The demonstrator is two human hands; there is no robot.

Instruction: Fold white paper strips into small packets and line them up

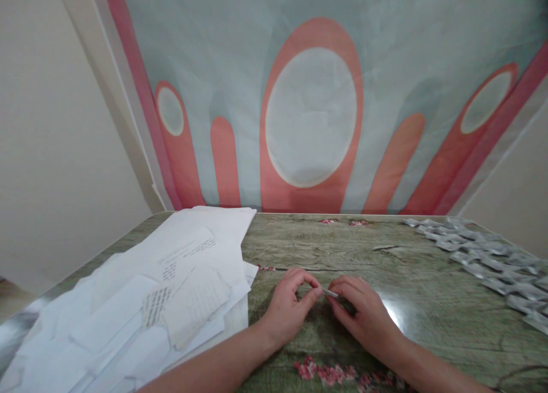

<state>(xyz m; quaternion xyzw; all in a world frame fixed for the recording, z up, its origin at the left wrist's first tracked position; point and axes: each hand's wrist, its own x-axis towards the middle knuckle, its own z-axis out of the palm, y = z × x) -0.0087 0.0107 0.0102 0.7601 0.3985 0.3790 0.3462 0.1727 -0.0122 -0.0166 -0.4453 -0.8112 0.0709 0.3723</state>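
Note:
A small, thin, pale strip (329,293), which looks like folded paper, is held level just above the wood-patterned table between my two hands. My left hand (291,301) pinches its left end between thumb and forefinger. On the other side, my right hand (363,313) grips the right end with thumb and fingers, hiding that part. The strip's exact make is too small to tell. Close to my left forearm lies a spread pile of white paper sheets (214,219), with torn, printed scraps (197,304) on top.
Along the table's right side lie rows of small silvery-grey folded pieces (483,261). The wood-grain table (299,241) carries printed pink flowers. Behind its far edge rises a grey-green backdrop (240,56) with red and orange shapes. A pale wall (64,153) stands left.

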